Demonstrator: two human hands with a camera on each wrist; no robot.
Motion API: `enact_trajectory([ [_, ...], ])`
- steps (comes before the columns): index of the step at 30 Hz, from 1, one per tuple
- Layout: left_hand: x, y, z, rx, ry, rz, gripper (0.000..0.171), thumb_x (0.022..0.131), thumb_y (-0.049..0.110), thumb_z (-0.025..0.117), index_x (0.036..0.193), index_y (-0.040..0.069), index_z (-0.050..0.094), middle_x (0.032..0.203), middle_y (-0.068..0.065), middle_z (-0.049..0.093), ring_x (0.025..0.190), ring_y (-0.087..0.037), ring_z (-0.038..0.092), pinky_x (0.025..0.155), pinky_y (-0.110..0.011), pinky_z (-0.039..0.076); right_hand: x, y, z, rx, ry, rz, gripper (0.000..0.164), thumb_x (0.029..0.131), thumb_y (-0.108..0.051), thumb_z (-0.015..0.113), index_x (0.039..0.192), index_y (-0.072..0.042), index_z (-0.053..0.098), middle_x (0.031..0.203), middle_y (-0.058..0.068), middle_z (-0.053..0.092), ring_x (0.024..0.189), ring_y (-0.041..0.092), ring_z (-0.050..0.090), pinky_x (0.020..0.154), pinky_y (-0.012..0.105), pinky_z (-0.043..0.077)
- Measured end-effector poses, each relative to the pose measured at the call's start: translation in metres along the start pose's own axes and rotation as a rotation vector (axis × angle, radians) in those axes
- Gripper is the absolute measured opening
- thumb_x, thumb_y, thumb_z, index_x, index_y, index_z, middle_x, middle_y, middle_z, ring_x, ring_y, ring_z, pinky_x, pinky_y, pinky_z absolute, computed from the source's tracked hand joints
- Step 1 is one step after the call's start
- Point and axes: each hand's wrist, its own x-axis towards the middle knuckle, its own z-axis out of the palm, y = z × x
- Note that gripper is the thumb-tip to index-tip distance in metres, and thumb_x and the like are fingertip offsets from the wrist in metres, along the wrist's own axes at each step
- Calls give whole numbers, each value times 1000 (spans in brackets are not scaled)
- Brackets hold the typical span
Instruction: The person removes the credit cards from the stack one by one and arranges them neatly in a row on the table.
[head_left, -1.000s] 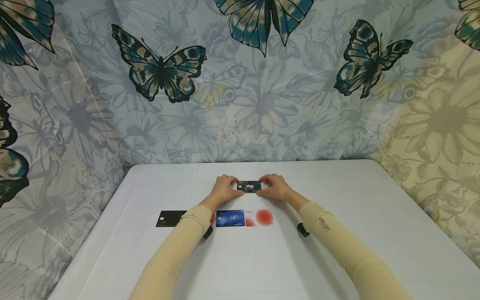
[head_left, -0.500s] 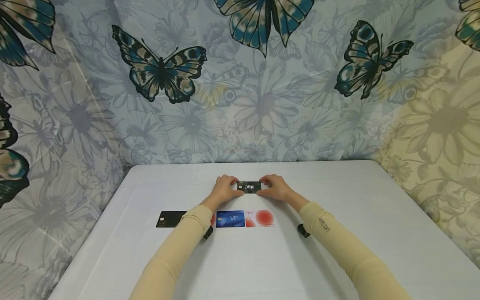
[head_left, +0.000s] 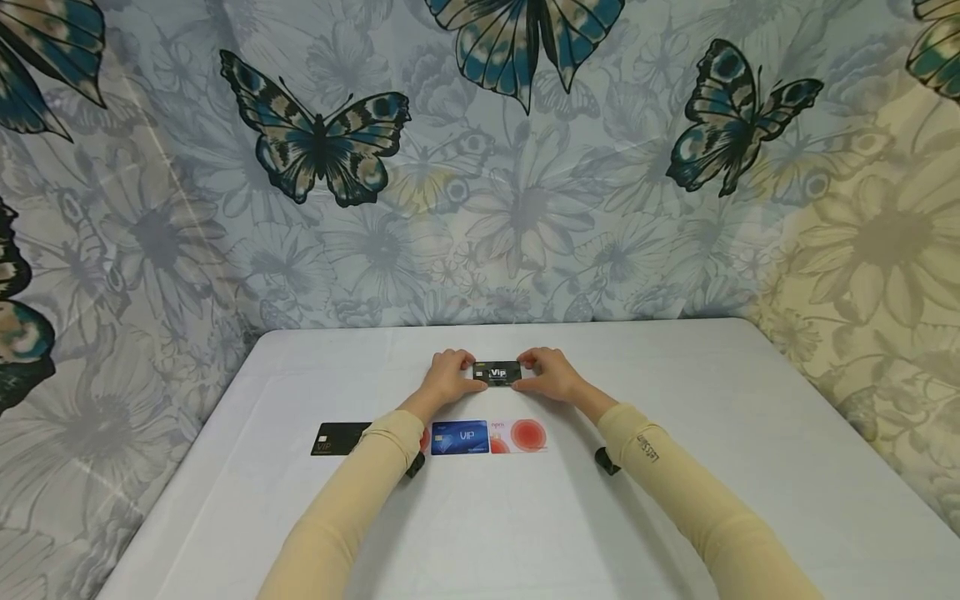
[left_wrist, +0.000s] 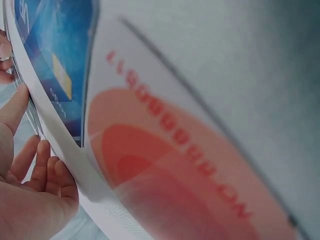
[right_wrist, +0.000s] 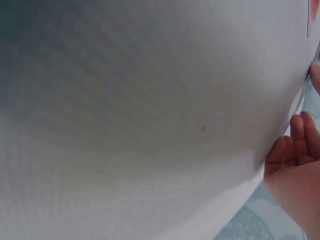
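Note:
A black card with "Vip" lettering [head_left: 497, 373] lies toward the far side of the white table. At its left end my left hand [head_left: 446, 375] grips it, thumb at the near corner and fingers at the far one. The right hand [head_left: 551, 373] holds the opposite end the same way. Nearer to me runs a row of cards: a black VIP card [head_left: 337, 439], one mostly hidden under the left sleeve, a blue VIP card [head_left: 460, 437] and a white card with red circles [head_left: 528, 436]. In the right wrist view the right hand's curled fingers [right_wrist: 300, 135] show at the edge.
The white table [head_left: 675, 375] ends at a wall cloth with butterflies and flowers [head_left: 525, 208]. Both forearms, in yellow sleeves [head_left: 675, 467], reach across the table, the left one over the card row. A dark wrist device [head_left: 607, 460] shows under the right sleeve.

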Motion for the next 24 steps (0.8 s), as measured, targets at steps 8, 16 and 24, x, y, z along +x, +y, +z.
enact_trajectory([
  [8, 1, 1, 2, -37, 17, 0, 50, 81, 28, 80, 119, 4, 59, 95, -6, 55, 96, -25, 47, 87, -40, 42, 0, 0, 3, 44, 20, 28, 50, 81, -22, 80, 121, 0, 60, 101, 8, 61, 97, 27, 49, 90, 42, 40],
  [16, -1, 3, 3, -103, 31, 0, 49, 79, 20, 82, 118, 3, 56, 87, -3, 57, 89, -23, 50, 87, -39, 43, -4, -3, 4, 100, 32, 22, 51, 81, -17, 80, 121, 1, 56, 100, 9, 62, 86, 23, 47, 79, 35, 39],
  [24, -5, 8, 0, -128, 48, 1, 51, 78, 15, 82, 118, 2, 54, 89, -4, 59, 88, -23, 51, 88, -39, 43, -4, -2, 6, 96, 58, -12, 52, 79, -14, 81, 121, 1, 55, 99, 9, 63, 84, 22, 47, 78, 34, 38],
])
